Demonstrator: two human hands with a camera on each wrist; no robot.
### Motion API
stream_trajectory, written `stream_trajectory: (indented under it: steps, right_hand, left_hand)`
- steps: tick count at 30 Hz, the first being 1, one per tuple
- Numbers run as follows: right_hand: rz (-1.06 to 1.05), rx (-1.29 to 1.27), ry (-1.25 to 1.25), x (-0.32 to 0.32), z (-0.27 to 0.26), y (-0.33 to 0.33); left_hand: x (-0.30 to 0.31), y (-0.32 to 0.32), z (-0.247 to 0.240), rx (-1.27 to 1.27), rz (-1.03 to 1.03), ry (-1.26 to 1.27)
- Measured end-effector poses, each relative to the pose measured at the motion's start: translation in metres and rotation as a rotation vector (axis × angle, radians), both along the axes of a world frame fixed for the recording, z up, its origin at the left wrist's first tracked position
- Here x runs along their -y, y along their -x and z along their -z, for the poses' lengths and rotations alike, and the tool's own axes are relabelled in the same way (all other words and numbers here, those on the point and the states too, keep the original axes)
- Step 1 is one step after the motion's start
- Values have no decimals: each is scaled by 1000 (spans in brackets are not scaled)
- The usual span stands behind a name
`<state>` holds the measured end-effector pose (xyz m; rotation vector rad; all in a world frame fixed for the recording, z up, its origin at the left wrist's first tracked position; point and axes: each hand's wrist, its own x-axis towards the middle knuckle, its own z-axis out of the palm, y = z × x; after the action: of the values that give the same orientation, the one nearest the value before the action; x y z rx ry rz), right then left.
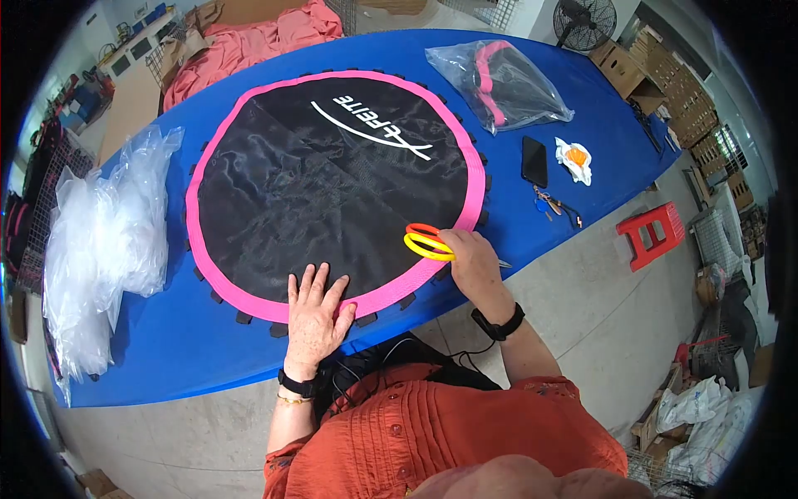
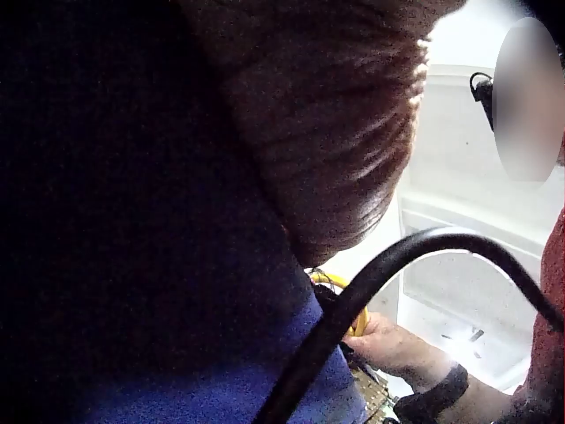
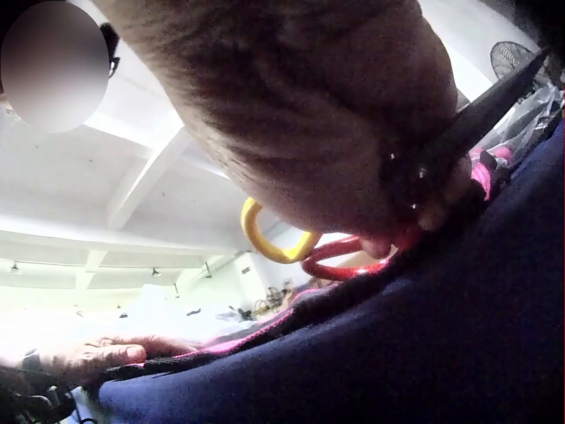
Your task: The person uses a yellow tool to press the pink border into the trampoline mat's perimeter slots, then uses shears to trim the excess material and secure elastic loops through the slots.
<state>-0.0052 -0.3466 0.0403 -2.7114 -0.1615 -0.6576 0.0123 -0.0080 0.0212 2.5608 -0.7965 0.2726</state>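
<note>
Bright and evenly lit in the head view, with soft sheen on the mat and highlights on the plastic; bowed and black-rimmed at the edges. Dim and grainy in the left wrist view, backlit behind the left hand. Backlit also in the right wrist view, shadowed on the right hand, blown out white at lower left.

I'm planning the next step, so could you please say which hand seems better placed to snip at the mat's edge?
Probably the right hand: it grips the scissors at the edge of the mat. The left hand lies spread across the near edge and holds no tool.
</note>
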Motion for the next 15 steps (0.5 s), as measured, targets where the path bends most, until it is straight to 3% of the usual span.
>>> stream_trajectory:
  steps: [15]
  right_hand:
    - [1, -17, 23, 0, 2, 0]
  left_hand:
    - [1, 1, -2, -3, -3, 17]
